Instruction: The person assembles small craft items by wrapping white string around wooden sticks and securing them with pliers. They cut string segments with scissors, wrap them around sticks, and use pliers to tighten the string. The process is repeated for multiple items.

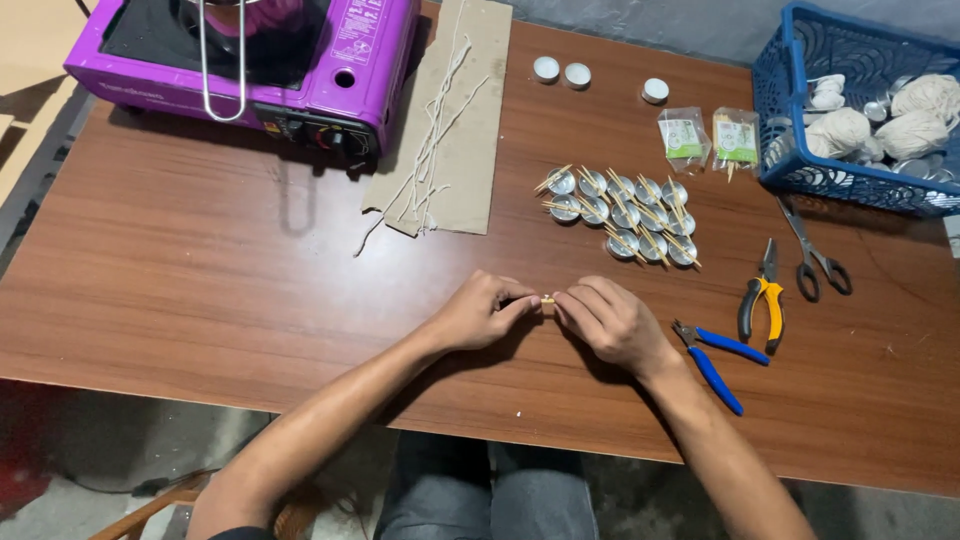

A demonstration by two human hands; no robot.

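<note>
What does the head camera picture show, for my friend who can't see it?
Two hands, left hand and right hand, pinch a tiny yellowish piece together over a brown table. Behind them sit small metal cups with sticks, pliers, scissors, and a purple stove.

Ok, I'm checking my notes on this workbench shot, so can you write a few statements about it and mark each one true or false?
1. Both hands, the left hand and the right hand, pinch a small yellowish piece between their fingertips. True.
2. The purple stove stands at the table's right end. False: it stands at the far left.
3. The scissors lie inside the blue basket. False: they lie on the table in front of it.
4. The blue-handled pliers lie beside the right hand. True.
5. The small metal cups sit grouped on the table beyond the hands. True.
</note>
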